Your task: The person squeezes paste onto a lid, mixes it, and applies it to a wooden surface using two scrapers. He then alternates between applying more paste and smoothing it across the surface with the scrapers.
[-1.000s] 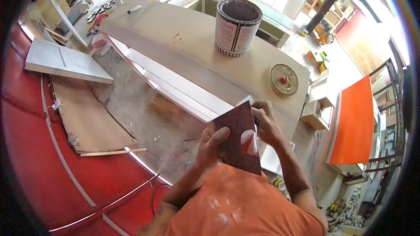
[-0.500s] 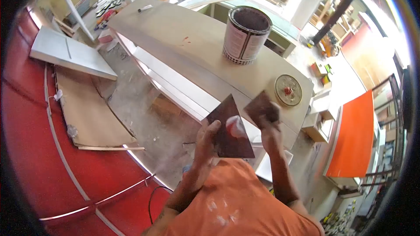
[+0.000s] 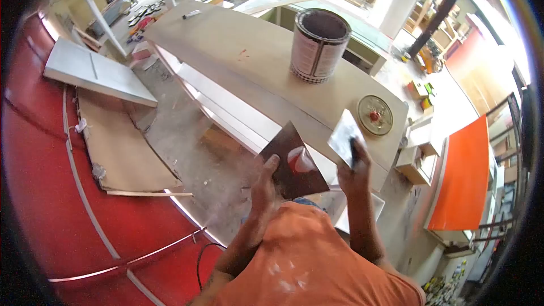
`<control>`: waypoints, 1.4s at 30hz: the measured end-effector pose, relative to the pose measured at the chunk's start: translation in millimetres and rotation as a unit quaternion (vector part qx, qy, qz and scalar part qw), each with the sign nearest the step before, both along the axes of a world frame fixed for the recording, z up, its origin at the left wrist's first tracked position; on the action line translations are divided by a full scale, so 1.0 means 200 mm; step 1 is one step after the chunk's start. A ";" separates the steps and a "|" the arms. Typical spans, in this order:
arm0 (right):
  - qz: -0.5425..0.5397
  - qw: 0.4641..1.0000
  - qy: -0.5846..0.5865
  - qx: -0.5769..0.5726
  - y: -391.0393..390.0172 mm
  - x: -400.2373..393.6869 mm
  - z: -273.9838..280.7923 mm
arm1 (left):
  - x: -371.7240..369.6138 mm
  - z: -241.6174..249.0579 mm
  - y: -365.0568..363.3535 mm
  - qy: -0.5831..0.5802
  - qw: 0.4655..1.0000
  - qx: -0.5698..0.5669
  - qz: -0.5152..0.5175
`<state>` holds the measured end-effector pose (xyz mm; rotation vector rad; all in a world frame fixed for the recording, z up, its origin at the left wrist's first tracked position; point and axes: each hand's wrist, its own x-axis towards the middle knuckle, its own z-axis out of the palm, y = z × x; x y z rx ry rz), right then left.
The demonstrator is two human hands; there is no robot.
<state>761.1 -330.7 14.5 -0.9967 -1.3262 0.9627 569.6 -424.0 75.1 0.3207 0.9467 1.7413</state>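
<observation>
My left hand (image 3: 266, 186) grips a dark square board (image 3: 286, 146) by its left edge, thumb on top. A mound of white and red filler paste (image 3: 300, 160) lies on the board. In my right hand (image 3: 356, 174), a putty knife (image 3: 343, 137) with a wide, pale, shiny blade is raised just right of the board, apart from it. Beyond my hands, a large open tin (image 3: 319, 48) stands upright on the brownish panel top (image 3: 226, 39). Its round lid (image 3: 375, 123) lies flat near the right end, with a red blob (image 3: 374, 115) at its middle.
A marker (image 3: 191, 15) lies at the panel's far left. On the left are a white board (image 3: 96, 73), a cardboard sheet (image 3: 122, 141) and red panels (image 3: 39, 192). An orange panel (image 3: 462, 178) stands at right, near white boxes (image 3: 416, 158).
My right hand has turned the putty knife, so its blade now points up and shows its bright face. The board in my left hand has shifted slightly left.
</observation>
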 end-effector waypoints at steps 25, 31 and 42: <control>0.348 0.880 -0.091 0.311 -0.35 -0.03 0.36 | 0.04 -0.07 -0.17 -0.334 0.910 0.179 -0.169; 0.252 0.828 -0.453 0.215 -0.07 0.07 0.35 | 0.06 0.05 -0.25 0.010 0.992 0.085 -0.097; 0.321 0.505 -0.654 0.463 -0.20 0.08 1.02 | 0.07 0.01 -0.17 0.121 0.985 0.039 -0.117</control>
